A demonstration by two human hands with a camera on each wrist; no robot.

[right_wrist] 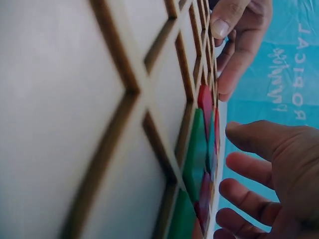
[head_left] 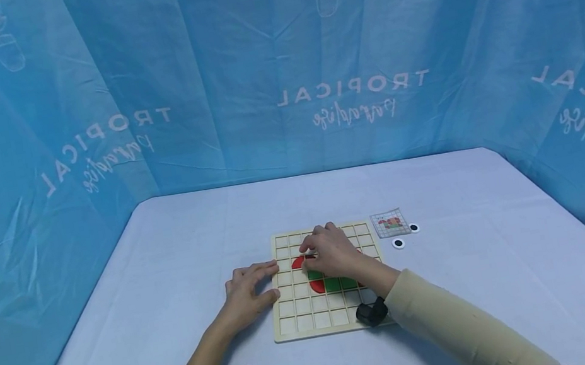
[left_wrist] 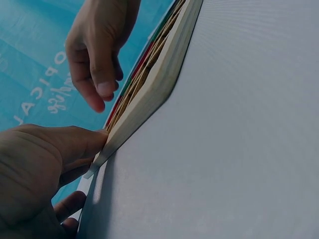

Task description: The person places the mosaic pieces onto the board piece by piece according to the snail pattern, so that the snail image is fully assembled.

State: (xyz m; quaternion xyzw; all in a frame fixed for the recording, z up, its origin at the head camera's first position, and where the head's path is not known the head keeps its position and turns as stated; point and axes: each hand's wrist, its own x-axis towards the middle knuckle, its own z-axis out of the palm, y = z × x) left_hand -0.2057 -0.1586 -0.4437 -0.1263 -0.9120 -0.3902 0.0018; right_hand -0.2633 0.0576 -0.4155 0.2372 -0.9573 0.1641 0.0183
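A square wooden grid board [head_left: 287,309] lies on the white table. Green pieces [head_left: 333,284] and red pieces [head_left: 317,286] sit in several of its middle cells, partly hidden by my right hand. My left hand [head_left: 247,295] is at the board's left edge, thumb and fingertips touching the rim, fingers fairly straight. Over the coloured pieces hovers my right hand [head_left: 335,252], fingers loosely bent. Its thumb and fingers stand apart in the right wrist view, with nothing seen between them.
Right of the board lies a small picture card [head_left: 390,223] with a gridded coloured design. Beside it are two white discs with black centres, a nearer disc [head_left: 398,243] and a farther disc [head_left: 414,227]. Blue printed curtains [head_left: 272,52] enclose the table's back and sides.
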